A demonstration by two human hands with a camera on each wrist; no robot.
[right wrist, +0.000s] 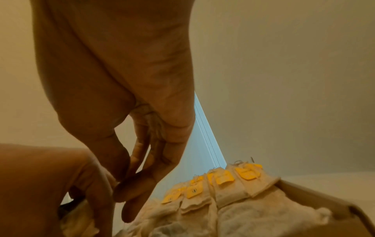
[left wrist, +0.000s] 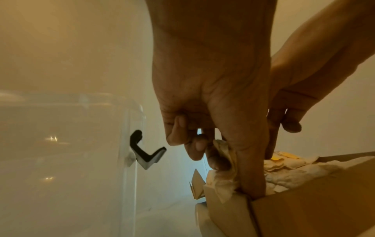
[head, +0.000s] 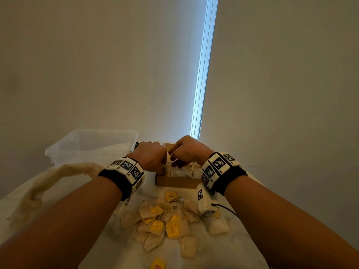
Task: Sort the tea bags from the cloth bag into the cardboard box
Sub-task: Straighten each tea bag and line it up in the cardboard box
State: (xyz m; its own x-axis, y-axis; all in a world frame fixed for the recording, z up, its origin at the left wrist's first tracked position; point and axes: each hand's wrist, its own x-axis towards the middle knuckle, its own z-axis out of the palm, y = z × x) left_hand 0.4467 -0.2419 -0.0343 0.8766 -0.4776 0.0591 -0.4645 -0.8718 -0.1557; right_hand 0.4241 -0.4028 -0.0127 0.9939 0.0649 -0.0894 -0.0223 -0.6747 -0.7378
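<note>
The cardboard box (head: 177, 183) stands in the middle of the table, partly filled with tea bags. A row of tea bags with yellow tags (right wrist: 223, 181) stands upright inside it. My left hand (head: 160, 168) reaches down into the box's left end and pinches a crumpled tea bag (left wrist: 222, 174) between thumb and fingers at the box corner (left wrist: 229, 202). Just to its right, my right hand (head: 175, 162) hovers over the box with fingers (right wrist: 140, 189) loosely extended downward and nothing seen in them. A loose pile of tea bags (head: 167, 220) lies in front of the box. The limp cloth bag (head: 48, 181) lies at the left.
A clear plastic bin (head: 91, 146) stands at the back left, close beside the box, with a black clip (left wrist: 146, 154) on its side. A single yellow tag (head: 157, 264) lies at the table's near edge. A plain wall rises behind the table.
</note>
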